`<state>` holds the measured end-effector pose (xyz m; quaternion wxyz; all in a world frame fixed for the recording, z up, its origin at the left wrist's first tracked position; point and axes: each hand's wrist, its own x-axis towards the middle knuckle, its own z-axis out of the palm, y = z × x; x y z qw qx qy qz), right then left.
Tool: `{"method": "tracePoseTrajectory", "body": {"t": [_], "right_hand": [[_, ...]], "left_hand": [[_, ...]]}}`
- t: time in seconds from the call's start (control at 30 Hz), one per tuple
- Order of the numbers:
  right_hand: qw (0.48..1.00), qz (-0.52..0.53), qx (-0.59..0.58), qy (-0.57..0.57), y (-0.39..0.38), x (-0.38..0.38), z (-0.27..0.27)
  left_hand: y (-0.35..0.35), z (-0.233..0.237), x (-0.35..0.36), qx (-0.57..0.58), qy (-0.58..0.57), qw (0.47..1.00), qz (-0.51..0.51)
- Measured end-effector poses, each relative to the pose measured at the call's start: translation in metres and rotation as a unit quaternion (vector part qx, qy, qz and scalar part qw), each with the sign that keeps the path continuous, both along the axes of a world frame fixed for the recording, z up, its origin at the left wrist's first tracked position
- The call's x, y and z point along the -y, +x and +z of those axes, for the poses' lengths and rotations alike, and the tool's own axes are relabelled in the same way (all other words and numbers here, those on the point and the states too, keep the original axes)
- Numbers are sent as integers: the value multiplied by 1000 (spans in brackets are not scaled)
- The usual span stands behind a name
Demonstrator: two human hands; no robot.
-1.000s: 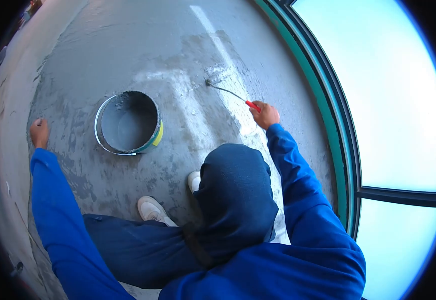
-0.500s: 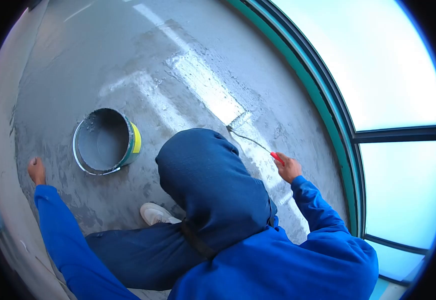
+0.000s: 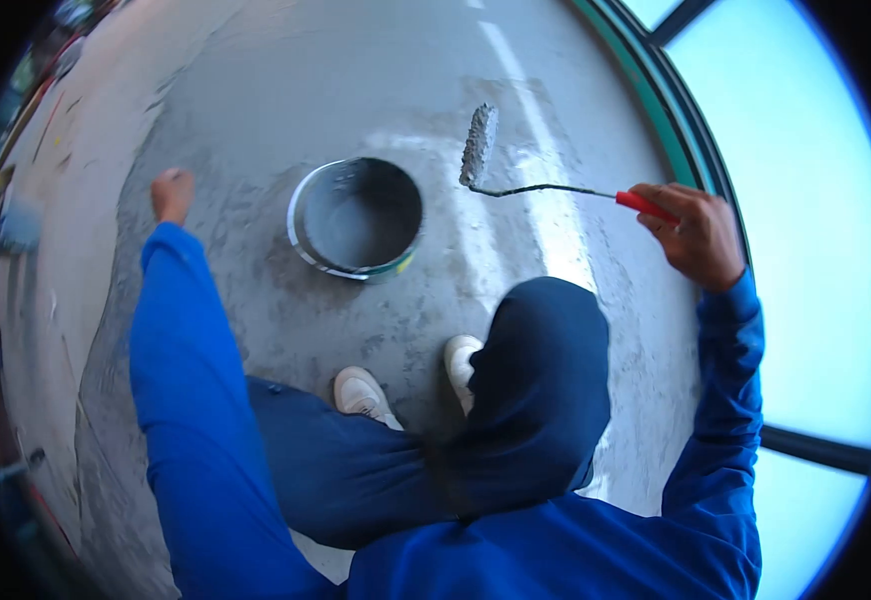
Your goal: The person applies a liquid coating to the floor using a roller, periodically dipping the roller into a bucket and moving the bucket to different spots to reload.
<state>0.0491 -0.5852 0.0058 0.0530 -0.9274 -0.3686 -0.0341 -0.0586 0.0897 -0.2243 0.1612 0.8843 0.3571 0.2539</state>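
Observation:
My right hand [image 3: 694, 232] grips the red handle of a paint roller [image 3: 479, 146], whose bent wire frame reaches left. Thick grey coating covers the roller head, which is raised above the floor. To the left of it stands a bucket [image 3: 361, 215] with a grey-coated inside, a wire handle and a bit of yellow and green on its outside. My left hand [image 3: 173, 194] is farther left, beyond the bucket and apart from it, with its fingers curled closed; whether anything is inside them is hidden.
Wet grey coating lies on the floor [image 3: 286, 90], with a lighter strip of floor [image 3: 31, 230] at the left. A dark-framed window [image 3: 796, 300] lines the right side. Blurred items are at the far left. My white shoes [image 3: 361, 392] are below the bucket.
The roller has come up off the floor in my right hand. The view has turned, so the bucket appears farther right. My left hand appears higher, and both shoes now show.

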Motion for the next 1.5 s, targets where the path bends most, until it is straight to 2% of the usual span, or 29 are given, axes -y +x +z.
{"method": "tracePoseTrajectory", "body": {"t": [0.07,0.2,0.3,0.5,0.63,0.83,0.97,1.03,1.13,1.27,1.4,1.5], "right_hand": [[996,87,18,-12,14,-33,10],[975,218,13,-32,25,-102,9],[962,250,-9,-111,21,-155,-2],[920,266,1,-287,15,-233,-63],[915,274,13,-294,15,-255,-91],[912,291,38,-286,18,-243,-104],[942,287,25,-174,25,-199,-94],[950,280,33,-134,19,-176,-79],[969,228,12,-94,10,-143,-50],[985,171,-31,-3,7,-88,-36],[993,-15,-101,64,16,-37,-52],[985,-96,-125,75,40,-16,-96]], "left_hand": [[-2,16,19,-2,-44,998,49],[-4,31,38,-11,-73,995,65],[-3,33,37,-10,-79,995,66],[5,32,39,-12,-90,993,72],[5,33,36,-35,-127,990,46],[10,31,44,-21,-86,992,91],[6,41,51,-21,-122,990,66],[6,42,54,-12,-134,989,60],[9,24,43,8,-35,996,78],[6,19,34,-2,-72,997,36],[-1,11,21,5,-61,998,31],[-5,3,6,-43,-37,998,39]]}}
